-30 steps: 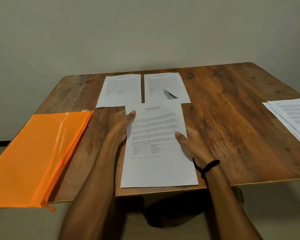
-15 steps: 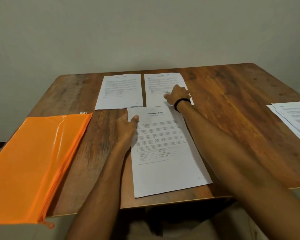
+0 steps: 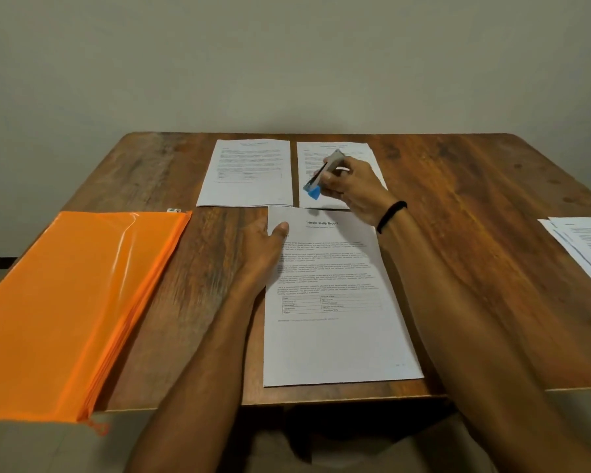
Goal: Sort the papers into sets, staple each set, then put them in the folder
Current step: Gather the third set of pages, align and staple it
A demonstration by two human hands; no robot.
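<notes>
While the left hand (image 3: 263, 249) lies flat, its grip open, thumb pinning the Sample Health Report set (image 3: 338, 339) at centre frame on the tabletop (image 3: 475, 254), likely steadying it for stapling, the right hand (image 3: 352, 187) has its grip closed round the stapler (image 3: 321, 174) just above.

Stapler (image 3: 319, 175): gripped by the right hand (image 3: 352, 187) over the far right sheet (image 3: 359, 151).
Health report (image 3: 338, 336): held down by the left hand (image 3: 261, 249) on the table (image 3: 475, 233).
</notes>
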